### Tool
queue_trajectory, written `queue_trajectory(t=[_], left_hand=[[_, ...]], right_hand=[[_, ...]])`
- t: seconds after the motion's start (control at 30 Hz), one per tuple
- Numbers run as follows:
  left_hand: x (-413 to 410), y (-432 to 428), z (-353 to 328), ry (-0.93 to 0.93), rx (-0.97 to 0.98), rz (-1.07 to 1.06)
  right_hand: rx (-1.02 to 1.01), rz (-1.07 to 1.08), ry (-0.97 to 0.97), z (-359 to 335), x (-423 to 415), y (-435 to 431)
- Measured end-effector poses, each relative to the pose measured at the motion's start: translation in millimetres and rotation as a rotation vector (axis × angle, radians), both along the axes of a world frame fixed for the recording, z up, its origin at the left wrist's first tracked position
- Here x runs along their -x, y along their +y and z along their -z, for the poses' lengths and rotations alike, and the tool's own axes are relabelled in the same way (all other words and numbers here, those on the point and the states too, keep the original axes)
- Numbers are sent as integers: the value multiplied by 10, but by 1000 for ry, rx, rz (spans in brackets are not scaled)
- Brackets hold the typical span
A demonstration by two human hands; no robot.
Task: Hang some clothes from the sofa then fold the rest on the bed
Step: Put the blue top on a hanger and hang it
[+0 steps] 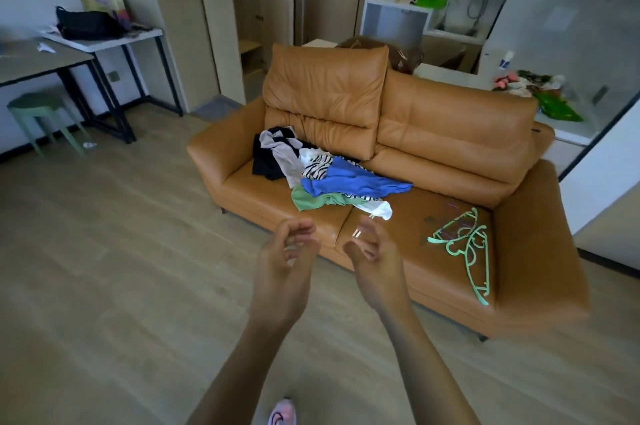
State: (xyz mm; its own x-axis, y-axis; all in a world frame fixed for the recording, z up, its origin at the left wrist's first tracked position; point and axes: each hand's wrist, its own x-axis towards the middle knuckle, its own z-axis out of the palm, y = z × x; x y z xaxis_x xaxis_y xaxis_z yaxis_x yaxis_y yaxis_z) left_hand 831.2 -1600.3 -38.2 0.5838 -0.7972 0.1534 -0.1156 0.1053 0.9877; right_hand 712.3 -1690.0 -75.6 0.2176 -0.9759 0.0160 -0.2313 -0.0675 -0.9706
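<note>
Lying beyond curled fingers (300, 228), clothes (325, 171) on sofa (450, 133), hands empty

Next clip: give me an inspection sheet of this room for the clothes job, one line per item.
Surface: tan sofa, seat partly bare; wood floor.
Job's things: clothes pile on left seat, blue top uppermost; green hangers loose on right seat. Bed not in view.
Clutter: black bag on desk; green stool; bits on counter behind the sofa.
Grippers: left hand and right hand raised before the sofa, fingers curled, both empty.
Cables: wires on far wall.
Surroundings: doorway, glass partition.
</note>
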Motion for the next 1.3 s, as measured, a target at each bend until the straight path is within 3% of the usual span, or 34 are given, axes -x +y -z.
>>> queue_trajectory(t=[0.43,0.9,1.3], left_hand=[[-851,-2211,275,12,-116,161],[-1504,-4700,824,11,-326,157],[-1952,-6629,1861,23,-533,307]], right_hand=[[-139,168,-4,303,-642,-1955],[-272,104,68,827,-1276,-4594],[-416,241,134,1508,-1643,-6208]])
